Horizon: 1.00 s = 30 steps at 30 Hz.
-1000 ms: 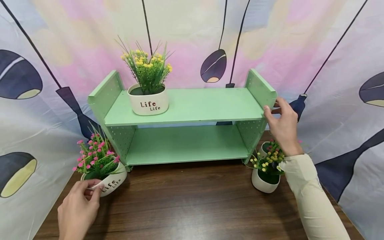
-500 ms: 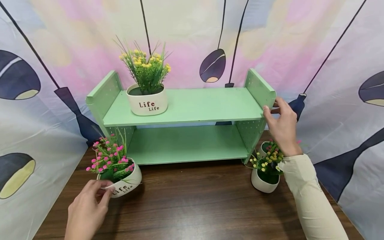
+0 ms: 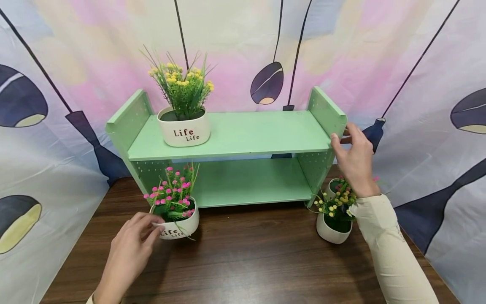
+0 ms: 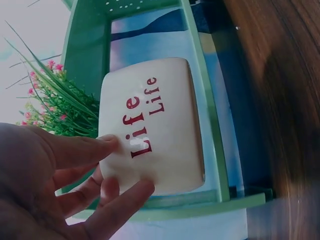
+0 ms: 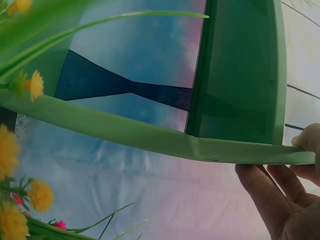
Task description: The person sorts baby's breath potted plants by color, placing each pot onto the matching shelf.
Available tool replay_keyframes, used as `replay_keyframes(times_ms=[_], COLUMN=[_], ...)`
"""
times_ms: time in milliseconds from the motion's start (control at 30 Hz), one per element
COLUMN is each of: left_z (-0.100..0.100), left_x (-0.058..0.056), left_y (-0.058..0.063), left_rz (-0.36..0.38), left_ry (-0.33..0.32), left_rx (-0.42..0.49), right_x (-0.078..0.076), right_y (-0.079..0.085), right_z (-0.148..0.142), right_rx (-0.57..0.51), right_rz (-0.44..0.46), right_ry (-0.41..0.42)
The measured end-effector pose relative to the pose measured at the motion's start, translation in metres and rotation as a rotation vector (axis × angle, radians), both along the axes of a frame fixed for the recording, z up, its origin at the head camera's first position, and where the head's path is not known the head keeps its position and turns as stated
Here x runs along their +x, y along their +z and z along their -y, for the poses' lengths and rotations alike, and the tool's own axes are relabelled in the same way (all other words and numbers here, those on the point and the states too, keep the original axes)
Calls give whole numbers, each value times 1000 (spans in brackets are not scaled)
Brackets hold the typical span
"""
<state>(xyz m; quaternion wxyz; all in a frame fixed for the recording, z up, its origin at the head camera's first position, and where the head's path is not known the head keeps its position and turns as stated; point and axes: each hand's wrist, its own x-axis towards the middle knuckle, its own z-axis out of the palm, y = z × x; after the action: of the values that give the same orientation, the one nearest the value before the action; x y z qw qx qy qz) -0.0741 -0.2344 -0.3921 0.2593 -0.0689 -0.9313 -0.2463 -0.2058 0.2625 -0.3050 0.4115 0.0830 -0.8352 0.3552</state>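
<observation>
Your left hand [image 3: 130, 240] pinching the pink-flowered pot [image 3: 175, 232] at its left end, that pot right before the lower left of the green shelf [image 3: 262, 131], your right hand [image 3: 356, 158] gripping the shelf's right side, a yellow-flowered pot [image 3: 184, 131] sitting up top left

Pinches the left rim of a pink-flowered white pot [image 3: 186, 227] with the left hand [image 3: 130, 244], in front of the lower left part of the green shelf unit [image 3: 247, 145]. Holds the right side panel [image 3: 326, 112] with the right hand [image 3: 355, 157]. Has a yellow-flowered white pot [image 3: 186, 131] upright toward the left end of the upper shelf [image 3: 265, 130]. Has a front pot [image 3: 333, 231] and a rear pot [image 3: 334, 185] on the bench [image 3: 247, 261], below the right hand.
</observation>
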Motion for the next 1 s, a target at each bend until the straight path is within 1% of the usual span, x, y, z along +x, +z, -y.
replay_keyframes(times_ms=[167, 300, 433, 533, 767, 1000], left_z=[-7, -11, -15, -17, -19, -19], left_x=[-16, -30, -43, -52, -71, -89], left_y=[-2, -5, -12, -16, -22, -23], left_rz=[-30, -37, -62, -70, -40, -29], left_ry=[-54, -77, -102, -110, -115, -118], left_rx=[9, 26, 50, 67, 88, 101], right_x=[0, -1, -1, -1, -1, -2], right_y=[-1, 0, 1, 1, 0, -1], right_z=[0, 1, 1, 1, 1, 1], right_rx=[3, -1, -4, -4, -4, -3], right_rz=[-1, -7, -4, -2, -26, -29], right_ry=[-4, 0, 0, -1, -6, 1])
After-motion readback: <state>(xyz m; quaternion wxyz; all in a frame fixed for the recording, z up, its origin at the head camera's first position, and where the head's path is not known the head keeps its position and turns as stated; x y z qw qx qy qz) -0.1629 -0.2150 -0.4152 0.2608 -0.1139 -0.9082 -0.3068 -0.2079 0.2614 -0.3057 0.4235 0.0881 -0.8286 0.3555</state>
